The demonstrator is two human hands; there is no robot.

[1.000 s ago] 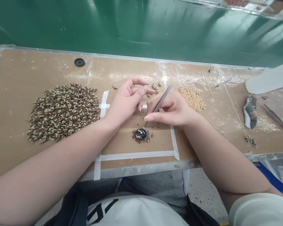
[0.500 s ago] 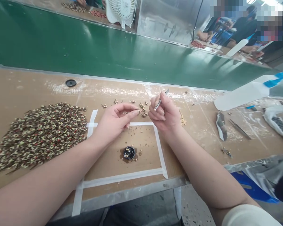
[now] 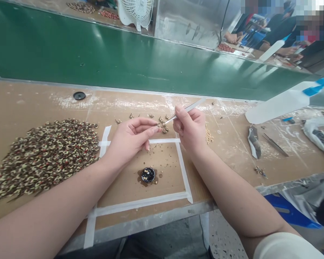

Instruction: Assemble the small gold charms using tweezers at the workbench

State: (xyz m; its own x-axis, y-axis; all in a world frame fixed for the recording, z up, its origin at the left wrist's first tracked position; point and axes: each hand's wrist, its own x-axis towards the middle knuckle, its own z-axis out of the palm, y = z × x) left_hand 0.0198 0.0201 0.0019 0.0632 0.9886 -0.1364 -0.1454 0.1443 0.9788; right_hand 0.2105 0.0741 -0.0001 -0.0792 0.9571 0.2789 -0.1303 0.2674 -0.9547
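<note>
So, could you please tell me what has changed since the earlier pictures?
The right hand has moved up and away from the small black dish, bringing the tweezers from beside it towards the left hand. The camera view has also tilted up. Unchanged: the tweezers stay gripped, the left hand pinches a small piece, and the dish sits inside the white tape.

The right hand (image 3: 190, 130) now has the tweezers (image 3: 194, 105) up from the cup (image 3: 148, 175), their tips at the left hand (image 3: 135, 138), seemingly touching its piece (image 3: 160, 126).
</note>
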